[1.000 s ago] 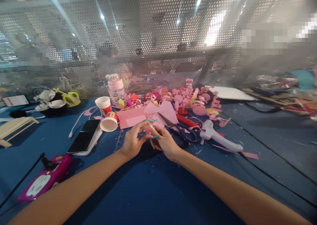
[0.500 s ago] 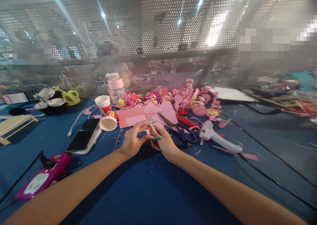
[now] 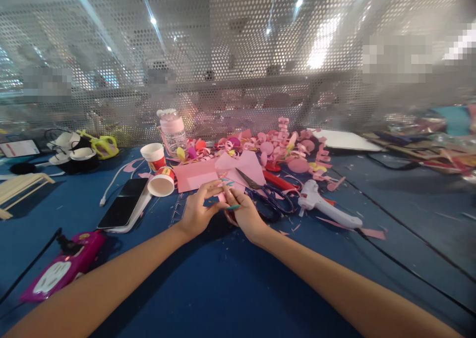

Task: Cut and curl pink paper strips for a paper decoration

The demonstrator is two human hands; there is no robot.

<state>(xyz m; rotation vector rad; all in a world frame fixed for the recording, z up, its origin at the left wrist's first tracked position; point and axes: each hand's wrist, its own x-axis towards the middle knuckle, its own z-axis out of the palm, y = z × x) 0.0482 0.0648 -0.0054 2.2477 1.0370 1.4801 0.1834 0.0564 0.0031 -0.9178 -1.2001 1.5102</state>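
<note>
My left hand (image 3: pixel 198 208) and my right hand (image 3: pixel 244 213) meet over the near edge of the paper pile, fingertips pinched together. Between them shows a small piece of pink paper (image 3: pixel 222 197), mostly covered by my fingers. Just beyond lie pink paper sheets (image 3: pixel 195 176). Scissors (image 3: pixel 273 197) with dark blue handles rest to the right of my right hand, their blades on the pink paper. A white glue gun (image 3: pixel 327 208) lies farther right, its black cord running toward me.
Pink paper circles and curled strips (image 3: pixel 297 165) heap at the back. On the left are paper cups (image 3: pixel 161 181), a black phone (image 3: pixel 124 202), a purple power strip (image 3: pixel 65 266) and a wooden rack (image 3: pixel 24 192). A pink-lidded bottle (image 3: pixel 173 130) stands before the perforated metal screen (image 3: pixel 238 45).
The fingers of my right hand have shifted slightly around the pink piece. Both hands stay in the same place, and the view has moved a little.
</note>
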